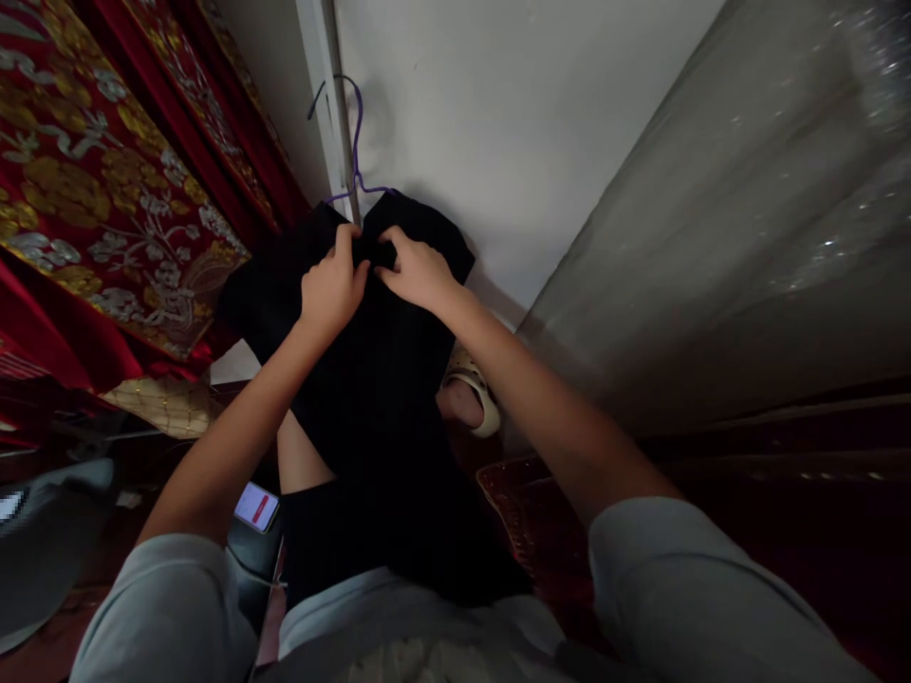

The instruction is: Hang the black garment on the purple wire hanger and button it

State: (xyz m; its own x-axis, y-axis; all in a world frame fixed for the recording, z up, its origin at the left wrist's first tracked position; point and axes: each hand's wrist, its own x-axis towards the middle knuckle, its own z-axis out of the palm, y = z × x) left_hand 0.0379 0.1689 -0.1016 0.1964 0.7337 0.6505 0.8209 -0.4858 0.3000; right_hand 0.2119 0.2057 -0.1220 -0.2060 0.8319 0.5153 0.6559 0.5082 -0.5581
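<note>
A black garment (377,379) hangs on a purple hanger (356,152) hooked on a white vertical pipe (340,104) against the wall. My left hand (331,285) grips the cloth near the collar, fingers curled. My right hand (417,270) pinches the same spot from the right, and the two hands almost touch. The lower part of the garment drapes down over my lap.
Red cloth with gold and silver flowers (92,171) hangs at the left. A grey glittery curtain (747,237) fills the right. A phone with a lit screen (256,506) lies below my left arm. A foot in a beige sandal (474,394) shows behind the garment.
</note>
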